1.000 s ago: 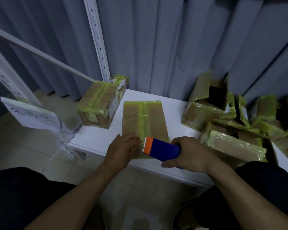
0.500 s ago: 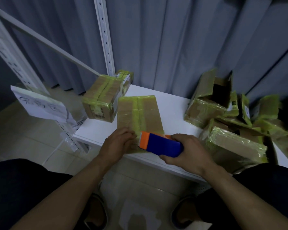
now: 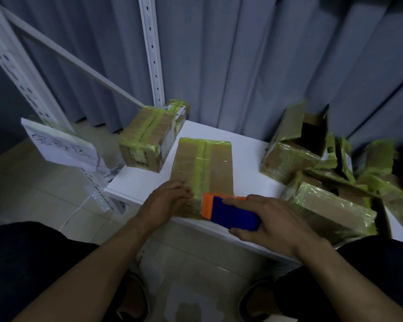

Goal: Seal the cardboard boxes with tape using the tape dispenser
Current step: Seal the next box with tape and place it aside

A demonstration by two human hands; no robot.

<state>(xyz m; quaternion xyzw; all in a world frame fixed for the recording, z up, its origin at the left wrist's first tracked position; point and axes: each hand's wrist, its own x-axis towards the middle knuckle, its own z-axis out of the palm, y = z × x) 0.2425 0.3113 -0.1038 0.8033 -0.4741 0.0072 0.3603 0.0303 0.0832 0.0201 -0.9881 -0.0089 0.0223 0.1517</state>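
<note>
Fingers (image 3: 236,201) of the right hand (image 3: 272,219) are clamped round the blue-and-orange tape dispenser (image 3: 228,211), whose orange end sits at the near edge of the flat cardboard box (image 3: 205,163) on the white table (image 3: 247,154). The left hand (image 3: 165,201) presses on the box's near end, fingers relaxed. Judged step: taping the near end. The next move calls for a firm hold-down and an even pull.

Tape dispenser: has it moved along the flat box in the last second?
No. The tape dispenser keeps its orange end at the near edge of the flat box, just right of its green centre strip.
</note>
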